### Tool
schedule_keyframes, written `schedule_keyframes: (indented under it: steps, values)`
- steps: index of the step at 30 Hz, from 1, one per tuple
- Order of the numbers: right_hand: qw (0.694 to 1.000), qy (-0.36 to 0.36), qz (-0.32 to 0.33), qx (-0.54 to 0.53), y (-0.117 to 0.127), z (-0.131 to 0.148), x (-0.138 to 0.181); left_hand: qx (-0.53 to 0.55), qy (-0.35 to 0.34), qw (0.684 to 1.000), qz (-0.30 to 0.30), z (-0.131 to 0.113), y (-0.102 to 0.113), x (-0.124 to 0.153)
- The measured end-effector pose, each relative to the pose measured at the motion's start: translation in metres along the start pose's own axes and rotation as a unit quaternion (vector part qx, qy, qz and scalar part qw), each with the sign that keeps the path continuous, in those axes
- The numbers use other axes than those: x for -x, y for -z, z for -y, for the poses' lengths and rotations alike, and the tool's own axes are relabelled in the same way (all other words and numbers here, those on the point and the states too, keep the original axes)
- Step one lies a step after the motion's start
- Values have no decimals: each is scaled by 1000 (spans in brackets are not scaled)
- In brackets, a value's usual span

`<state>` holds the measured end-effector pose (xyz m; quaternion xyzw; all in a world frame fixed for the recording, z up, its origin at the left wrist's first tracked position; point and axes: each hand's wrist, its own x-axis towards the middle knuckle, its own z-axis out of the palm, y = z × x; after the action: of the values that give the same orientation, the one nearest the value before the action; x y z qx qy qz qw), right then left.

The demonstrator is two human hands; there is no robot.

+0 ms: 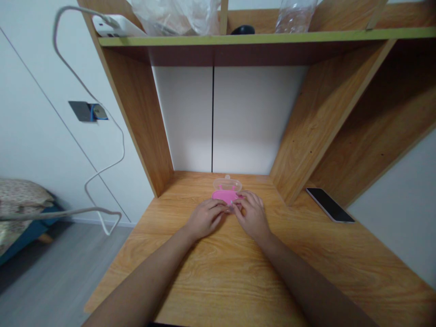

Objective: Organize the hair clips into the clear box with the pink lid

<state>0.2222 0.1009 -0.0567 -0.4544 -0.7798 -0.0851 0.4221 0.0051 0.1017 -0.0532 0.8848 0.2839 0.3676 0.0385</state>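
Observation:
A small pink plastic case (pixel 224 195) lies on the wooden desk, with its clear hinged lid (pixel 227 184) tipped back away from me. My left hand (pixel 206 219) is closed at the near left side of the case, fingertips on its front edge. Around the right side curls my right hand (pixel 252 215), with some fingers over the far rim and its thumb and forefinger close together near the middle front. Something small and pale glints by these fingertips, too small to name. My fingers hide the near right part of the case.
A phone (pixel 329 205) lies at the right by the wooden partition (pixel 327 118). Overhead, a shelf (pixel 211 42) carries a plastic bag (pixel 177 18), a clear bottle (pixel 295 17) and a white power strip (pixel 117 26). Its white cable (pixel 123 136) hangs at the left, beyond the desk's edge.

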Motion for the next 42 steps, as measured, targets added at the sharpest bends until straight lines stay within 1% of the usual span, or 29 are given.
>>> schedule_keyframes:
  steps: [11,16,19,25,32,34,39,42]
  values:
    - [999,26,20,-7,3,2,1,14,-3,1000,2,0,1,0]
    - [1000,24,14,-13,3,1,1,5,0,1000,-8,1,1,1]
    - [999,26,13,-13,3,0,2,5,-2,1000,-4,1,0,1]
    - [999,28,38,-7,4,1,2,16,-4,1000,15,-1,1,1]
    - [997,23,69,2,5,4,2,21,-14,999,21,-3,2,-1]
    - [997,24,69,-3,4,3,2,24,-14,999,24,-4,3,-1]
    - [999,5,43,-12,1,-4,4,18,-3,999,29,-3,3,0]
    - [999,-14,31,-6,-1,-8,4,9,3,1000,18,-2,2,1]
